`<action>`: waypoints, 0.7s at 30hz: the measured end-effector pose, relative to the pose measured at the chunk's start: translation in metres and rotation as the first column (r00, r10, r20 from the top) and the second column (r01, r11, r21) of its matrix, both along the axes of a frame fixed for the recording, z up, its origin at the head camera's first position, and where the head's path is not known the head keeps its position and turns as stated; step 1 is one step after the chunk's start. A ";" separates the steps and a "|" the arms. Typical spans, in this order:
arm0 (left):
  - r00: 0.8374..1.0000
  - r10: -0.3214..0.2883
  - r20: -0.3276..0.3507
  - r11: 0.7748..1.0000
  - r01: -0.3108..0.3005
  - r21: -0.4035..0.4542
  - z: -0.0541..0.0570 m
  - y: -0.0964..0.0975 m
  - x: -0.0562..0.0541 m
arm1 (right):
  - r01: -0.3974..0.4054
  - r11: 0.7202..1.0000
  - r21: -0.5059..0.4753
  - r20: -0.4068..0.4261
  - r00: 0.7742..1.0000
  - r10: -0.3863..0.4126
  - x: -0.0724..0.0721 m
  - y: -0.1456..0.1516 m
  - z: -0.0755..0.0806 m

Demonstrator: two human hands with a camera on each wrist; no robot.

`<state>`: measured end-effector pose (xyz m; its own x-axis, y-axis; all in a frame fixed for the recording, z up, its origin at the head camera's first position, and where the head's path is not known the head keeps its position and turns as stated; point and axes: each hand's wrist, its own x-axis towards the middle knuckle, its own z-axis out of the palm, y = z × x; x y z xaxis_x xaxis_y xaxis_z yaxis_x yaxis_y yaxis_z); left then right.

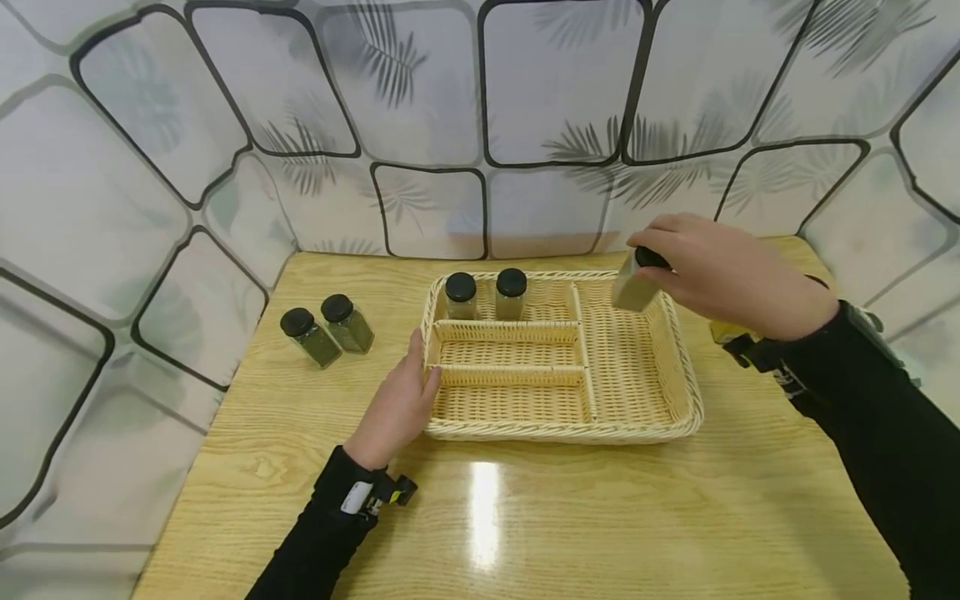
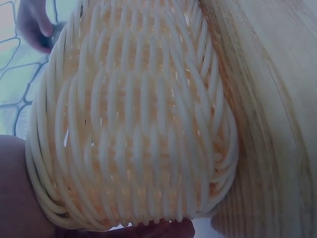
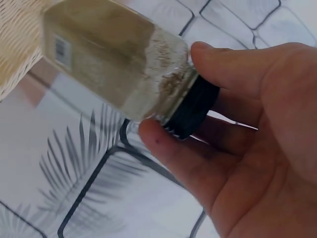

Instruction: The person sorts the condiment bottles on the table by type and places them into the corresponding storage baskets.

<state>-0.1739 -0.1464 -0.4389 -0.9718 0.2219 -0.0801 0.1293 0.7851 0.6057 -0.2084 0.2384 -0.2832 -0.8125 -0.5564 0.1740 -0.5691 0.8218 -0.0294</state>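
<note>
My right hand [image 1: 720, 267] pinches a glass spice jar [image 3: 114, 54] by its black lid and neck. The jar holds tan powder and is tilted, raised over the right end of a wicker basket [image 1: 630, 432]. Around the basket's left rim my left hand [image 1: 397, 408] grips, thumb on the inner side; the left wrist view shows the woven end wall [image 2: 138, 114] close up. Two black-lidded jars, a left one [image 1: 461, 296] and a right one [image 1: 511, 293], stand in the basket's back left compartment.
Two more jars with green contents, one nearer [image 1: 311, 337] and one farther [image 1: 348, 323], are on the wooden table [image 1: 570, 517] left of the basket. Something yellow [image 1: 723, 332] shows partly behind the right wrist. Patterned cloth [image 1: 555, 83] rises behind the table and along its left side.
</note>
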 end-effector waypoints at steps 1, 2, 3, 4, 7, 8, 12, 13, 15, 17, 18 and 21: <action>1.000 0.001 0.001 1.000 -0.001 0.001 0.000 0.000 0.000 | -0.011 1.000 -0.006 -0.007 1.000 0.011 -0.003 -0.004 0.000; 1.000 0.002 0.002 1.000 -0.002 0.003 0.000 0.000 0.000 | -0.019 1.000 -0.011 -0.010 1.000 0.019 -0.005 -0.007 -0.001; 1.000 0.003 0.003 1.000 -0.003 0.006 0.000 0.000 0.000 | -0.026 1.000 -0.012 -0.013 1.000 0.025 -0.007 -0.011 -0.001; 1.000 0.003 0.002 1.000 -0.003 0.006 0.000 0.000 0.000 | -0.031 0.999 -0.014 -0.013 0.999 0.031 -0.009 -0.014 -0.001; 1.000 0.004 -0.003 1.000 -0.004 0.010 0.000 -0.001 0.000 | -0.039 0.999 -0.011 -0.005 0.999 0.039 -0.014 -0.024 -0.001; 1.000 0.003 -0.006 1.000 -0.003 0.011 0.000 -0.001 0.000 | -0.044 0.999 -0.010 -0.003 0.999 0.044 -0.016 -0.027 -0.002; 1.000 -0.001 -0.020 1.000 0.002 0.017 0.001 -0.001 0.000 | -0.080 0.997 -0.010 -0.009 0.997 0.080 -0.023 -0.039 -0.007; 1.000 -0.003 -0.022 1.000 0.004 0.018 0.001 -0.001 0.000 | -0.090 0.996 -0.011 -0.012 0.996 0.090 -0.025 -0.041 -0.009; 1.000 -0.007 -0.027 1.000 0.007 0.019 0.000 -0.001 -0.001 | -0.110 0.994 -0.011 -0.022 0.994 0.110 -0.029 -0.045 -0.013; 1.000 -0.006 -0.025 1.000 0.007 0.020 0.000 -0.002 -0.001 | -0.129 0.992 -0.011 -0.023 0.991 0.129 -0.033 -0.049 -0.016; 1.000 -0.005 -0.025 1.000 0.006 0.018 0.000 -0.002 -0.001 | -0.139 0.990 -0.010 -0.024 0.990 0.138 -0.035 -0.051 -0.018; 1.000 -0.001 -0.020 1.000 0.002 0.015 -0.001 -0.002 -0.001 | -0.161 0.987 -0.008 -0.025 0.987 0.161 -0.040 -0.056 -0.022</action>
<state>-0.1745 -0.1486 -0.4396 -0.9728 0.2243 -0.0578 0.1425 0.7760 0.6145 -0.2483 0.1821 -0.3055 -0.7078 -0.6780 0.1984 -0.6947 0.7190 -0.0215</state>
